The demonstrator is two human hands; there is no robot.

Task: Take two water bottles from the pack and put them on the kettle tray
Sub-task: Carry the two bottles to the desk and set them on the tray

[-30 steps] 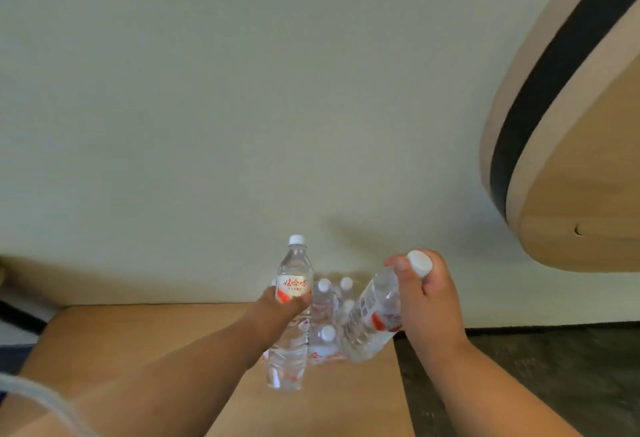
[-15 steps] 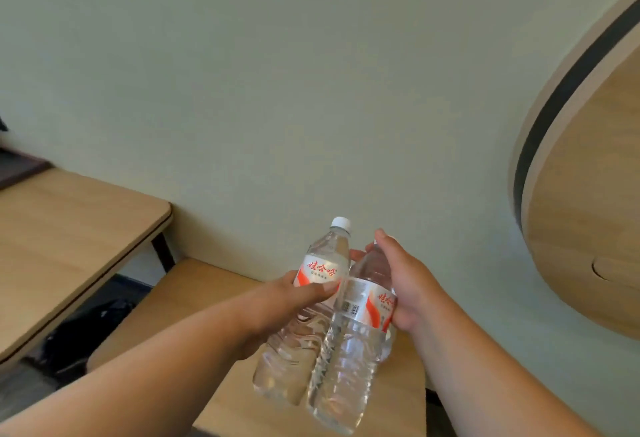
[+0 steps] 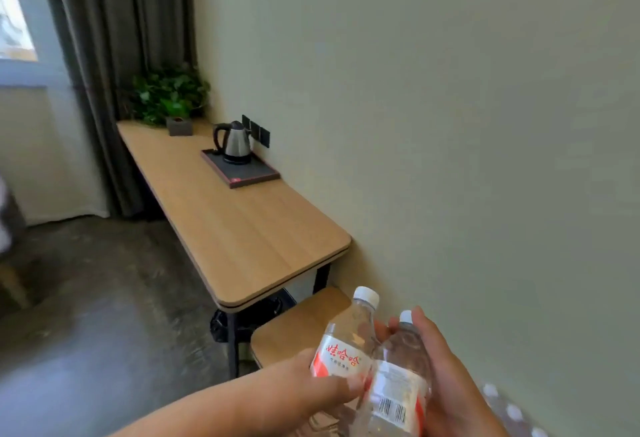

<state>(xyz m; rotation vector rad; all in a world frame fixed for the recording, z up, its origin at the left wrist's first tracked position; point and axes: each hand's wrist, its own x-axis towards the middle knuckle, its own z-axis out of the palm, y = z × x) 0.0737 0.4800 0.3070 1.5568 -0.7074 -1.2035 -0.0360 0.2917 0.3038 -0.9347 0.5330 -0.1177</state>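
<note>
My left hand (image 3: 304, 391) grips a clear water bottle (image 3: 344, 350) with a white cap and a red-and-white label. My right hand (image 3: 446, 371) holds a second water bottle (image 3: 398, 384) with its barcode facing me. The two bottles touch each other at the lower right of the view. The dark kettle tray (image 3: 256, 173) lies far off on the long wooden table (image 3: 242, 228), against the wall, with a steel kettle (image 3: 235, 142) on its far end. White caps of the bottle pack (image 3: 512, 412) show blurred at the bottom right corner.
A potted green plant (image 3: 169, 93) and a small dark box (image 3: 179, 126) stand at the table's far end by the grey curtain (image 3: 114, 55). A lower wooden stool or side table (image 3: 298, 325) sits under my hands. Black wall sockets (image 3: 258, 130) are behind the kettle.
The view has swung left from the pack to the long table with the kettle tray. Both hands have lifted the bottles out of the pack and brought them side by side.
</note>
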